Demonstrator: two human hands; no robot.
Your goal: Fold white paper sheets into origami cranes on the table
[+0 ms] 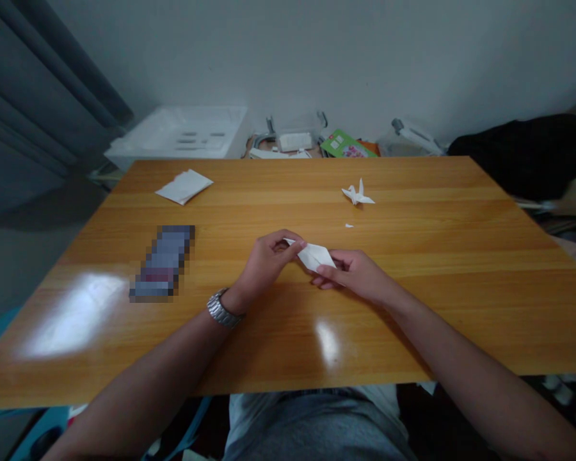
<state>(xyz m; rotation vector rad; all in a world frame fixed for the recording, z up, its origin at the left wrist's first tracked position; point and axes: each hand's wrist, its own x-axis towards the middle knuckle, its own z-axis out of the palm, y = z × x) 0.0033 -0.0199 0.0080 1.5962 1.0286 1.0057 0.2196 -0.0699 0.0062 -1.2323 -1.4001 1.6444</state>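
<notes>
Between my two hands is a small piece of folded white paper, shaped like a long diamond with a crease down its middle. My left hand, with a metal watch at the wrist, pinches its left tip between thumb and fingers. At the paper's right end, my right hand grips it with the thumb on top and fingers curled beneath. The paper is held just over the wooden table. Beyond my right hand stands a folded white paper crane.
A tiny white paper scrap lies nearer than the crane. White paper sheets rest at the table's far left, and a pixelated dark phone-like slab is left of my hands. Behind the table are a white plastic tub and a green booklet.
</notes>
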